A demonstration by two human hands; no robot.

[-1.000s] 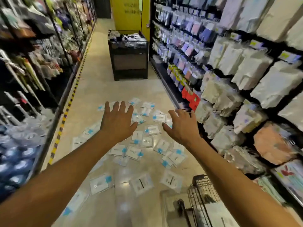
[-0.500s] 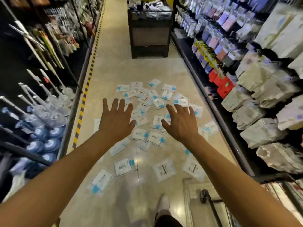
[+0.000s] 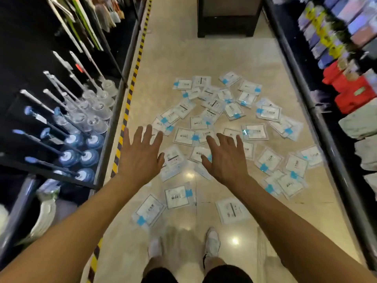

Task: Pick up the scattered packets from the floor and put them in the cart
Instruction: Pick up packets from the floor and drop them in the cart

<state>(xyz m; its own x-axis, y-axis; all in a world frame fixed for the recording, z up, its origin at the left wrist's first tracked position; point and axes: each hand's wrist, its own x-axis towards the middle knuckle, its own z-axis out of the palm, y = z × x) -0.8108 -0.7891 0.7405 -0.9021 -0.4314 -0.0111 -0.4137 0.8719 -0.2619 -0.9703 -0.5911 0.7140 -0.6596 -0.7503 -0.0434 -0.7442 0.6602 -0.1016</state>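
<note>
Dozens of flat clear packets [image 3: 184,136], each with a white label and a small blue tab, lie scattered over the beige floor [image 3: 204,58] of a shop aisle, many overlapping in a loose heap across the middle of the aisle. Three more packets lie apart from the heap, nearer the person's feet. Both arms reach forward over the heap, palms down. The left hand [image 3: 140,158] has its fingers [image 3: 148,135] straight and spread and holds nothing. The right hand [image 3: 226,160] is likewise flat, its fingers [image 3: 223,139] slightly fanned, and grips no packet. Both hands hang in the air above the packets. Below them two pale shoes [image 3: 212,242] stand on the floor, the left one blurred. Yellow-and-black striped tape [image 3: 130,94] runs along the left edge of the floor beside the dark left shelving [image 3: 114,123], which carries long-handled brushes [image 3: 89,119] with clear and blue bases. The right shelving [image 3: 318,111] holds red packs [image 3: 350,88] and pale bundles, all blurred. A dark display stand [image 3: 226,23] sits at the far end of the aisle.
</note>
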